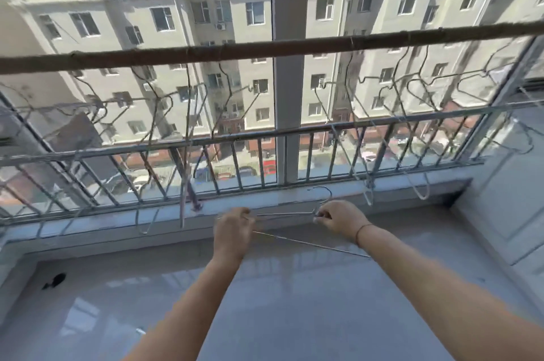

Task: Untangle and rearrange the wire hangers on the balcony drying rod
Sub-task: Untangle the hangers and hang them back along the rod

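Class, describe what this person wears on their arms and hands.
No sleeves or gloves show: the left hand and right hand are uncovered, as are both forearms. A thin dark cord bracelet circles the right wrist.

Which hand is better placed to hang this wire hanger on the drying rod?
Probably the right hand: it grips the wire hanger at the neck just under the hook, so it could steer the hook onto the drying rod. The left hand pinches the far corner.

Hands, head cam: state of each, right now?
Left hand: pinches one end of the wire hanger.
Right hand: grips the same hanger at the neck, just below its hook.
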Tool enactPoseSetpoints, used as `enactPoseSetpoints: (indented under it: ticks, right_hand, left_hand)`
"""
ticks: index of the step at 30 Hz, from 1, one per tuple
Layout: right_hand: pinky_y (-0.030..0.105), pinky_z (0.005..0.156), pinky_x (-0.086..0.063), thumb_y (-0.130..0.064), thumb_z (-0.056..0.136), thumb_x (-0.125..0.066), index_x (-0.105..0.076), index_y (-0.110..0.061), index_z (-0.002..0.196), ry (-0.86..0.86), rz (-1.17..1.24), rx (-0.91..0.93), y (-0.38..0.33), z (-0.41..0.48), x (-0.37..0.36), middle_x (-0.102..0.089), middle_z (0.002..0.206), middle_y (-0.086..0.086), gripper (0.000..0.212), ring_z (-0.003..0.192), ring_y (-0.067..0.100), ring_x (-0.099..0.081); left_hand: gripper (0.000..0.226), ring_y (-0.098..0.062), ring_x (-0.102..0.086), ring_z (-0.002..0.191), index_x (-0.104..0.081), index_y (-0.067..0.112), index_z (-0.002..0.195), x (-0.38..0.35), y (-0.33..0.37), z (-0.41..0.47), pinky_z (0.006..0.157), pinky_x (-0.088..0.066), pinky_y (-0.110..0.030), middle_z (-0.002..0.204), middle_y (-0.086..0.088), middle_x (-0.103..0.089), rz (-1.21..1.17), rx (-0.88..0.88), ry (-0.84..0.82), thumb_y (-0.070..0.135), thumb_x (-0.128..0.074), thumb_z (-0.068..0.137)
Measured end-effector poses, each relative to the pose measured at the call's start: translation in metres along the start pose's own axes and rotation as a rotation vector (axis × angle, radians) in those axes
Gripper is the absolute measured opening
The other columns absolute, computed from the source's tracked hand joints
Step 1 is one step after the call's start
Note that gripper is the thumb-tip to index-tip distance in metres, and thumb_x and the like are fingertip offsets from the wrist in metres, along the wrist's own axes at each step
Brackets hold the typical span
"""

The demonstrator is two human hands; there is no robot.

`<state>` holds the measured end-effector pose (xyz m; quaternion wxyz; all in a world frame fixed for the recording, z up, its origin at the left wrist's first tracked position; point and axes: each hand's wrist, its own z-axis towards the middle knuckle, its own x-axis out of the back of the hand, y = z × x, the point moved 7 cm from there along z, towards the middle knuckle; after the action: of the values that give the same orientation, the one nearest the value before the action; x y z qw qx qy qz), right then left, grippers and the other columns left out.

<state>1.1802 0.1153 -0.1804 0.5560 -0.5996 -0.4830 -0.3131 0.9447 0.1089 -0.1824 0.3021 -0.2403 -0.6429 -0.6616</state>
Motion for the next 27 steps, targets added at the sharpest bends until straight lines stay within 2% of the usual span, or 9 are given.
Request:
enactPoseSetpoints:
  ticks: [2, 3, 5, 8, 12, 17, 21, 24, 27]
  right_hand:
    - [0.027, 0.074, -0.042, -0.031, 0.089, -0.057, -0.071, -0.012, 0.095, 0.021, 0.096, -0.003, 0.006, -0.003, -0.008, -0.07, 0.095, 0.007, 0.024, 0.084, 0.019, -0.06]
    - [0.026, 0.069, -0.04, -0.031, 0.089, -0.058, -0.071, -0.011, 0.09, 0.034, 0.166, -0.007, 0.007, -0.004, -0.012, -0.07, 0.085, 0.008, 0.025, 0.073, 0.016, -0.056]
    - [0.027, 0.063, -0.038, -0.031, 0.088, -0.059, -0.071, -0.006, 0.083, 0.049, 0.317, -0.016, 0.008, -0.007, -0.021, -0.062, 0.067, 0.004, 0.028, 0.06, 0.012, -0.049]
    - [0.027, 0.063, -0.042, -0.027, 0.089, -0.058, -0.069, -0.005, 0.08, 0.036, 0.452, -0.013, 0.0, -0.008, -0.027, -0.056, 0.06, -0.004, 0.027, 0.056, 0.009, -0.049]
    - [0.022, 0.058, -0.044, -0.023, 0.09, -0.055, -0.067, -0.012, 0.074, 0.108, 0.586, 0.003, -0.016, -0.008, -0.012, -0.058, 0.058, -0.002, 0.023, 0.053, 0.009, -0.053]
    - [0.029, 0.055, -0.041, -0.023, 0.092, -0.053, -0.065, -0.014, 0.072, 0.301, 0.785, 0.07, -0.041, -0.012, 0.031, -0.052, 0.051, -0.005, 0.025, 0.049, 0.01, -0.048]
    - [0.033, 0.054, -0.043, -0.028, 0.094, -0.051, -0.068, -0.011, 0.084, 0.515, 0.918, 0.12, -0.061, -0.018, 0.068, -0.059, 0.058, 0.007, 0.026, 0.053, 0.01, -0.049]
    - [0.013, 0.045, -0.031, -0.028, 0.095, -0.05, -0.069, -0.011, 0.088, 0.607, 0.953, 0.176, -0.077, -0.014, 0.097, -0.053, 0.045, -0.011, 0.027, 0.042, 0.001, -0.044]
    - [0.01, 0.042, -0.03, -0.026, 0.094, -0.052, -0.071, -0.012, 0.085, 0.715, 0.96, 0.209, -0.089, -0.011, 0.133, -0.047, 0.041, -0.008, 0.025, 0.039, 0.007, -0.042]
  left_hand:
    - [0.022, -0.027, -0.06, 0.097, -0.066, 0.005, 0.104, -0.005, 0.018, -0.02, 0.089, -0.043, -0.033, 0.104, -0.013, -0.065, -0.045, -0.013, 0.147, 0.013, -0.067, 0.083]
    - [0.023, -0.024, -0.059, 0.097, -0.066, 0.005, 0.103, -0.014, 0.026, -0.03, 0.09, -0.044, -0.033, 0.103, -0.011, -0.064, -0.098, -0.017, 0.155, 0.014, -0.069, 0.082]
    - [0.025, -0.019, -0.062, 0.094, -0.067, 0.007, 0.102, -0.04, 0.04, -0.049, 0.088, -0.048, -0.033, 0.099, -0.007, -0.067, -0.225, 0.017, 0.047, 0.02, -0.07, 0.082]
    - [0.026, -0.015, -0.066, 0.089, -0.069, 0.011, 0.103, -0.073, 0.056, -0.068, 0.08, -0.051, -0.025, 0.093, -0.002, -0.072, -0.324, 0.076, -0.138, 0.027, -0.069, 0.082]
    - [0.018, -0.004, -0.063, 0.074, -0.072, 0.015, 0.095, -0.072, 0.062, -0.072, 0.065, -0.045, -0.006, 0.077, 0.01, -0.068, -0.383, 0.119, -0.094, 0.022, -0.072, 0.079]
    - [0.013, -0.006, -0.067, 0.075, -0.073, 0.019, 0.089, -0.037, 0.077, -0.064, 0.074, -0.052, -0.021, 0.08, 0.005, -0.073, -0.477, 0.101, 0.047, 0.012, -0.071, 0.078]
    - [0.017, 0.001, -0.066, 0.071, -0.071, 0.029, 0.085, -0.008, 0.106, -0.053, 0.068, -0.05, -0.013, 0.078, 0.008, -0.073, -0.593, 0.016, 0.072, 0.013, -0.068, 0.081]
    - [0.017, 0.001, -0.064, 0.066, -0.069, 0.028, 0.084, 0.013, 0.128, -0.04, 0.065, -0.049, -0.013, 0.076, 0.007, -0.072, -0.65, -0.026, 0.097, 0.011, -0.067, 0.082]
    - [0.014, -0.002, -0.065, 0.069, -0.072, 0.018, 0.091, 0.034, 0.148, -0.024, 0.069, -0.051, -0.016, 0.079, 0.003, -0.073, -0.68, -0.065, 0.14, 0.009, -0.067, 0.082]
